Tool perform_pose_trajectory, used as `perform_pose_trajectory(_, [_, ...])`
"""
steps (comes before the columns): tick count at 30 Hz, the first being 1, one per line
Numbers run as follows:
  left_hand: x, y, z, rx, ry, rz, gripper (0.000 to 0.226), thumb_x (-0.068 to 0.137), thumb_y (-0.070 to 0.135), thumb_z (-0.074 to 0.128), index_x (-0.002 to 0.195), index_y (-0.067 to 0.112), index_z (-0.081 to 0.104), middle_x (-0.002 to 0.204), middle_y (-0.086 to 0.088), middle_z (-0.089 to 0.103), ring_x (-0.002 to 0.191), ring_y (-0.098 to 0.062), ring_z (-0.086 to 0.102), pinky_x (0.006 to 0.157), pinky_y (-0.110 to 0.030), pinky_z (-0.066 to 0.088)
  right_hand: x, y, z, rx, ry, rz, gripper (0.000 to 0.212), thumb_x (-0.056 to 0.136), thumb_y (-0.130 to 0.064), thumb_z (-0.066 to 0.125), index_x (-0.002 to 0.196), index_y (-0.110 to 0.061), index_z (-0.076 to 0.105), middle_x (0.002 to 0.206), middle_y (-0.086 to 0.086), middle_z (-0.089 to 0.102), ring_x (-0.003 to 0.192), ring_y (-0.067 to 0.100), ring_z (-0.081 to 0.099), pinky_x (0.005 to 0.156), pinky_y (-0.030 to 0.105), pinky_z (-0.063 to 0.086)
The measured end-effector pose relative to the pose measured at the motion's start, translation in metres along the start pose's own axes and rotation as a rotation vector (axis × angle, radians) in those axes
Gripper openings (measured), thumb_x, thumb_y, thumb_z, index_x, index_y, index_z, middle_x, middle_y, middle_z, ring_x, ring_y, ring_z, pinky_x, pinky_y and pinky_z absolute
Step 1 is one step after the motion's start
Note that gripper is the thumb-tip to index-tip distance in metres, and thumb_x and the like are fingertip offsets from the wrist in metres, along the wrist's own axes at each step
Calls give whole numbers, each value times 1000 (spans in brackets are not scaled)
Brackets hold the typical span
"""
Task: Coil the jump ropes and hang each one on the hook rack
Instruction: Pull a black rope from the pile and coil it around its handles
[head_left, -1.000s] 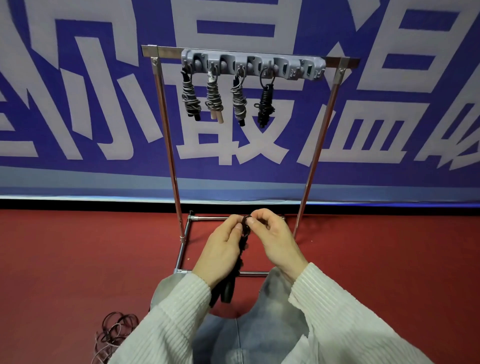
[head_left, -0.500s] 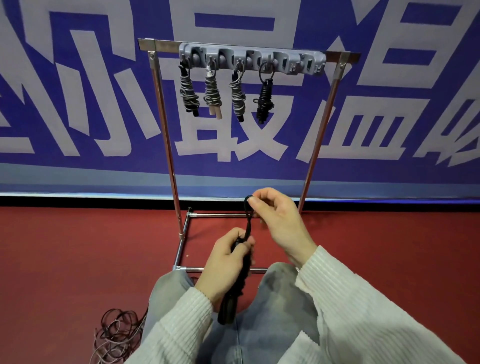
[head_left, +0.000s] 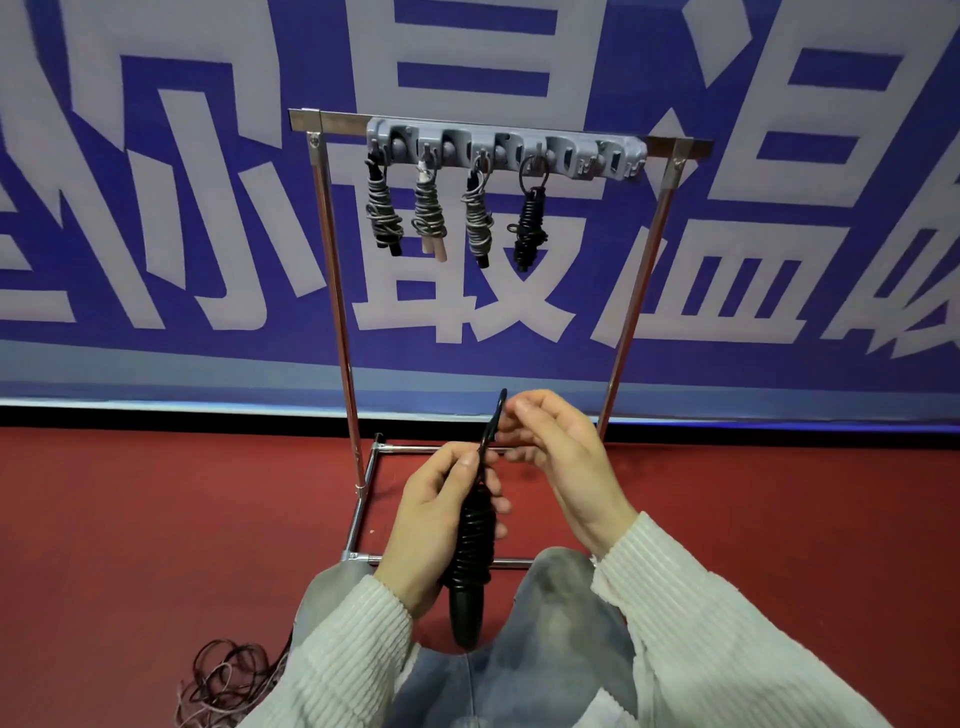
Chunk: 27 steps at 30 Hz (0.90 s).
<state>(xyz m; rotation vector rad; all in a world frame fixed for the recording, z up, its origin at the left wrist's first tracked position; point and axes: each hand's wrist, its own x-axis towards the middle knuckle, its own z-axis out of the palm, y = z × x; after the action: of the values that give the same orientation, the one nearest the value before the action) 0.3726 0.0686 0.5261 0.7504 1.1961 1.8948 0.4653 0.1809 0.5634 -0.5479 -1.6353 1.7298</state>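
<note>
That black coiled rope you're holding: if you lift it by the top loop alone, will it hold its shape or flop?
The black coiled rope looks tightly wound around its handles, so it probably hangs as one firm bundle, like the black one on the hook rack. Its loop looks thin and likely floppy.

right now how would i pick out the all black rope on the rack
Find the grey plastic hook rack on the metal stand's top bar. Four coiled ropes hang there; take the rightmost, the black coiled jump rope. The other three are grey-wrapped.
</note>
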Motion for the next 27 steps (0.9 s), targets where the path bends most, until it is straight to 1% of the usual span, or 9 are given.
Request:
perform_pose_trajectory(2, [0,1,0,68,17,35,13,101,19,55,105,9,62,78,-9,61,71,-22,63,56,-35,55,-2,3,1,-60,-19,-4,30,90,-37,67,103,-10,68,91,1,72,88,16,68,77,31,53])
perform_pose_trajectory(5, [2,0,1,234,60,144,6,101,8,57,105,9,62,81,-7,65,71,-22,64,59,-36,56,-1,4,5,-103,26,-45,8,93,-13,72,100,-11,69,89,3,74,84,13,69,75,27,54])
perform_pose_trajectory(7, [4,2,1,291,72,198,13,96,7,66,107,13,61,88,-4,70,69,-21,65,59,-36,58,1,3,7,-48,39,-39,9,95,-5,68,103,-10,65,93,8,78,85,16,71,76,27,56])
perform_pose_trajectory(9, [7,4,2,312,81,212,21,93,5,70,109,14,60,93,0,71,70,-21,66,61,-39,60,3,0,8,15,27,-19,12,98,-7,64,109,-9,61,98,10,79,85,20,73,77,28,57])
perform_pose_trajectory(12, [15,6,3,249,104,155,14,97,9,66,107,13,59,91,-3,69,71,-20,65,64,-39,61,6,-3,9,79,47,-10,9,101,-9,60,109,-10,62,101,13,78,91,23,75,81,30,57])
perform_pose_trajectory(14, [24,5,0,314,86,134,9,100,16,63,108,16,60,96,-9,69,78,-21,67,66,-33,58,9,-5,11,96,73,-9,7,101,-9,59,107,-11,63,101,13,78,91,23,76,80,31,58])
perform_pose_trajectory(17, [34,4,-6,467,11,172,7,103,20,59,109,17,59,107,-9,70,93,-14,67,85,-30,52,13,-9,14,115,115,-13,6,101,-11,61,107,-10,64,99,12,79,86,24,76,75,32,61])
perform_pose_trajectory(23, [40,11,-7,449,8,197,23,102,15,61,124,21,59,127,7,65,122,-3,59,108,-29,47,21,-15,12,47,174,-42,13,98,-16,68,107,-8,69,95,9,79,91,23,77,84,38,63])
perform_pose_trajectory(27, [63,34,6,461,33,207,14,100,26,63,114,27,68,114,10,73,112,-6,65,104,-39,52,36,-23,3,-39,190,-81,11,95,-15,71,104,-11,75,95,7,78,93,21,76,84,44,63])
